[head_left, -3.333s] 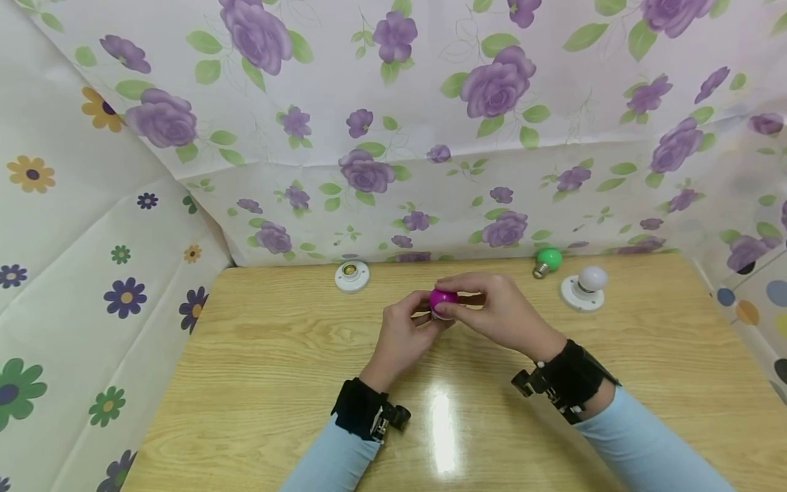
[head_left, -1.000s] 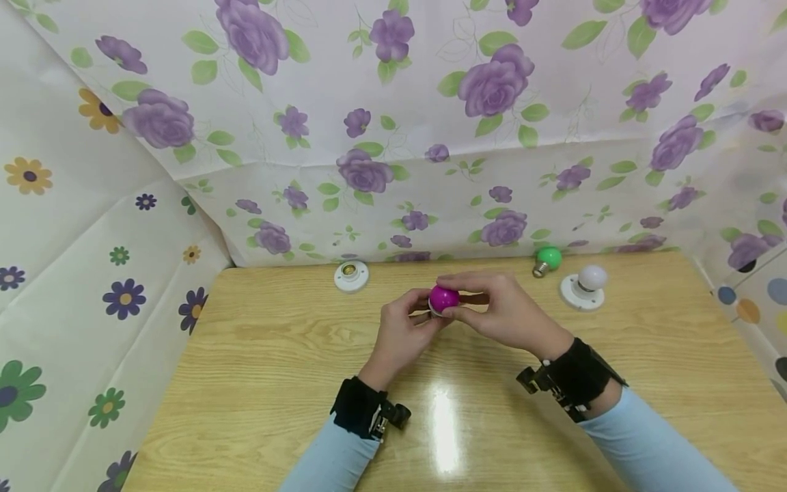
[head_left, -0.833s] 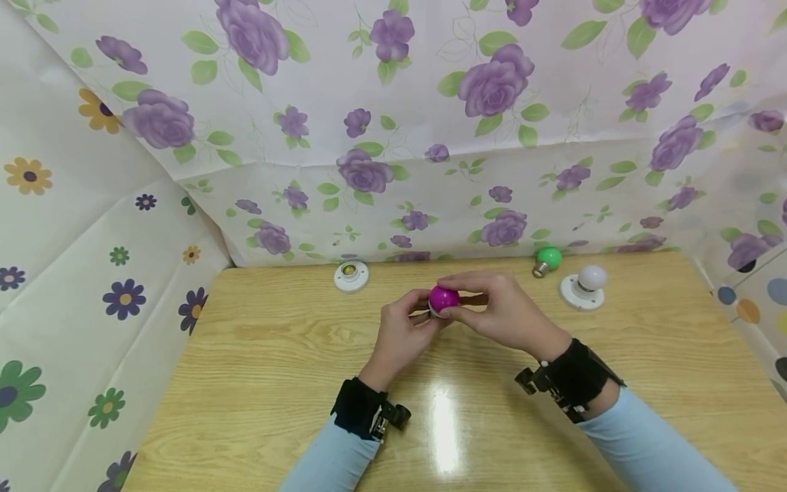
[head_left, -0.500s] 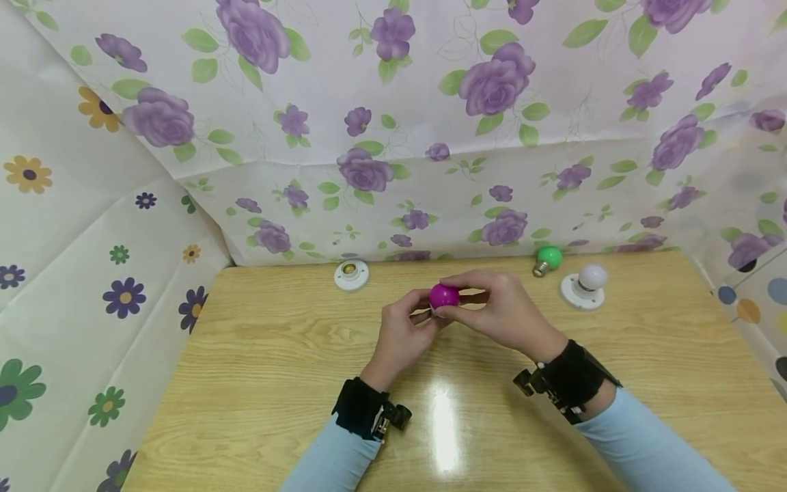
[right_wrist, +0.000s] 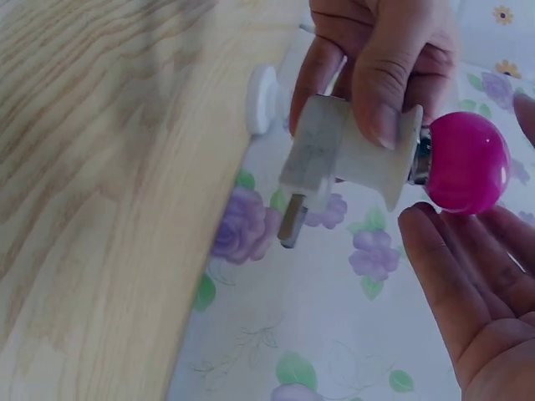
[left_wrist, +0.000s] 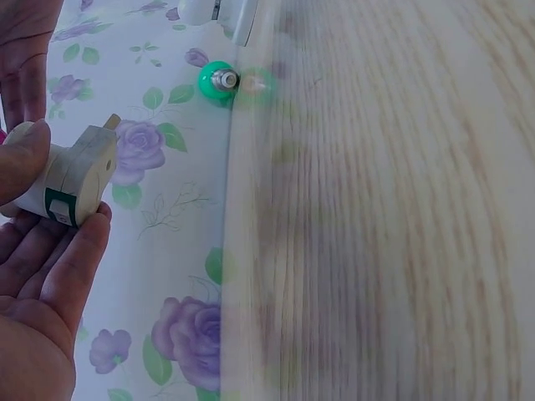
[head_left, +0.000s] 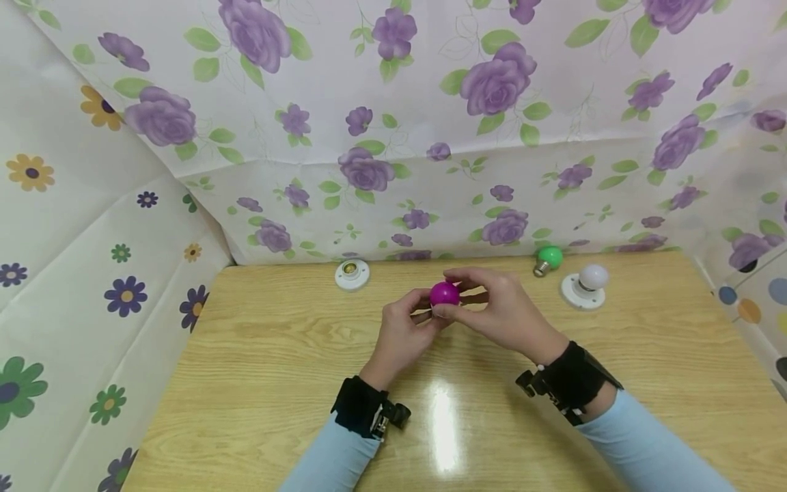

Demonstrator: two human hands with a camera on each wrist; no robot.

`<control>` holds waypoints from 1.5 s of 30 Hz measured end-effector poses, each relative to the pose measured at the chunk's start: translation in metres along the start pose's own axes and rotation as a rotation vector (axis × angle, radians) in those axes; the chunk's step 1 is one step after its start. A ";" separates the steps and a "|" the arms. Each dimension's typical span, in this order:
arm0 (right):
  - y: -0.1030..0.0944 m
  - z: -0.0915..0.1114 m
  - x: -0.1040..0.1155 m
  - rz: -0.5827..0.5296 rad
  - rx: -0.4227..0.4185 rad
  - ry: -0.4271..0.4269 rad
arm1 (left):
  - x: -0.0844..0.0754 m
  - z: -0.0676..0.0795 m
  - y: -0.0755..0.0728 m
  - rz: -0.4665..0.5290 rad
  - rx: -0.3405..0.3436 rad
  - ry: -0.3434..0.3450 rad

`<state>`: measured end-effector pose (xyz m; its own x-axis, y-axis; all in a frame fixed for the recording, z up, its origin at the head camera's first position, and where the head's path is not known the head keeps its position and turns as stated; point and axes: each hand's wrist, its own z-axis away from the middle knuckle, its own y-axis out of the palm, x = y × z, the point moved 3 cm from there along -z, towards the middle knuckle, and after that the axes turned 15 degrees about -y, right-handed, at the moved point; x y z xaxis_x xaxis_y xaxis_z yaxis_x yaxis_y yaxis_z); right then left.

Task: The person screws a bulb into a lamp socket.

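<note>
My left hand (head_left: 402,335) grips a white plug-in lamp socket (right_wrist: 364,154), thumb along its body, with a metal prong (right_wrist: 292,222) sticking out. A magenta bulb (right_wrist: 470,163) sits in the socket's mouth, a strip of its silver base showing between them. Around that bulb is my right hand (head_left: 510,318), its fingers loosely extended. In the right wrist view its fingertips lie just below the bulb and a digit stands off on the far side. From the head view, the right thumb overlaps the bulb's lower edge and the index fingertip is a little off its top.
An empty white round lamp holder (head_left: 352,275) stands at the table's (head_left: 277,383) back edge. Back right lie a loose green bulb (head_left: 549,258) and a round holder with a white bulb (head_left: 593,279). A flowered cloth (head_left: 369,219) rises behind the table.
My right index fingertip has shifted from over the magenta bulb's top to slightly behind and right of it, and the thumb has slid left across its lower edge. My left hand stays put.
</note>
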<state>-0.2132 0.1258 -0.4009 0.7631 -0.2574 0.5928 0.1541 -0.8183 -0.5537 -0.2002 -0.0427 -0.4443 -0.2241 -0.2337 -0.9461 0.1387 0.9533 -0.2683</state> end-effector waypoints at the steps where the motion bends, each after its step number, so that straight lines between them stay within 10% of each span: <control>1: -0.001 0.000 0.000 0.001 0.008 0.011 | 0.005 -0.001 0.001 0.000 0.001 -0.006; 15: -0.003 -0.008 0.000 -0.106 0.202 -0.071 | 0.026 -0.005 0.004 0.020 0.035 -0.025; 26: -0.001 -0.004 -0.002 -0.162 0.131 -0.066 | -0.011 0.003 -0.001 0.032 0.041 -0.022; 45: 0.004 0.002 -0.001 -0.033 -0.058 -0.118 | 0.027 -0.008 0.006 -0.001 -0.035 0.034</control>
<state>-0.2121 0.1233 -0.4045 0.8275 -0.1706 0.5349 0.1459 -0.8546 -0.4983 -0.2127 -0.0413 -0.4698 -0.2573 -0.2281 -0.9390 0.1052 0.9593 -0.2619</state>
